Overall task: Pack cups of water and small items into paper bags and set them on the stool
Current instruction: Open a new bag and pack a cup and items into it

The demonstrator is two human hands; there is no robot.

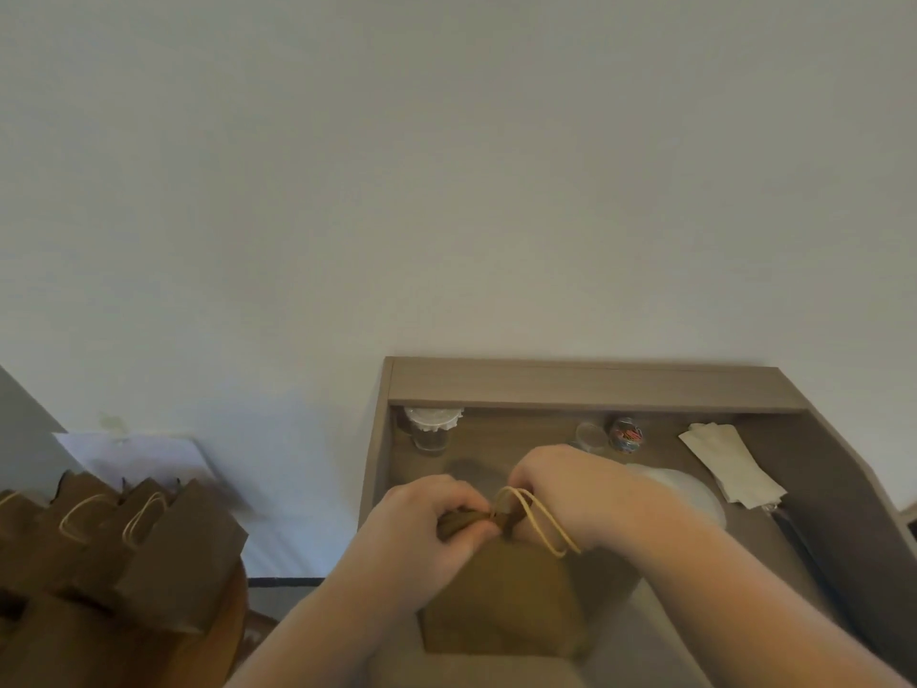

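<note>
Partly done, by the look of it: several filled bags (163,558) are already set on the stool (221,633) at the left. One paper bag (501,598) is being closed on the desk (595,384), near its front edge. Its folded top is pinched by the left grip (426,518). The right grip (570,489) is curled onto the same top, beside the handles (541,518) (fingertips mostly hidden). A lidded cup (432,429), a small colourful item (626,434) and napkins (729,464) are left at the back, so more packing is judged to remain. The bag is stood roughly upright, long axis bottom to top, mouth pointed up; a slight lean cannot be ruled out.
</note>
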